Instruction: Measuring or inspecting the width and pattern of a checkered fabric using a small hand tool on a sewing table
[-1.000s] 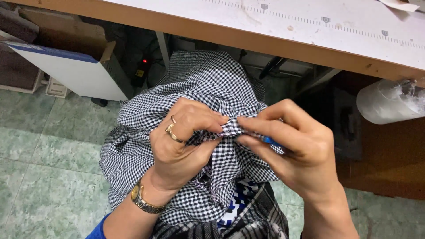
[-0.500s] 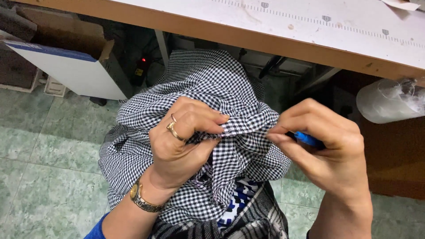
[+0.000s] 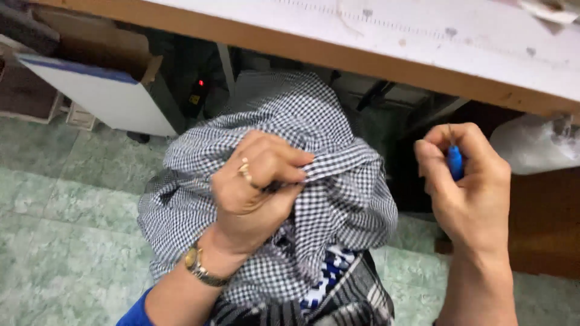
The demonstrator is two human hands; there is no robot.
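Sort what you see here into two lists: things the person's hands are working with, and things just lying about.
In use:
left hand gripping checked cloth
right hand holding small blue-handled tool

Lying about:
wooden-edged table
white board
clear plastic bag

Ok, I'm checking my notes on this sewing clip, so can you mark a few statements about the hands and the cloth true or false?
1. The left hand grips the checked cloth. True.
2. The right hand is pinching the cloth too. False: it is held apart from the cloth, to the side.
3. The right hand holds a small blue tool. True.
4. The left wrist is bare. False: it wears a wristwatch, and a ring shows on a finger.
5. The cloth lies spread flat on the table. False: it is bunched up below the table's edge, over the person's lap.
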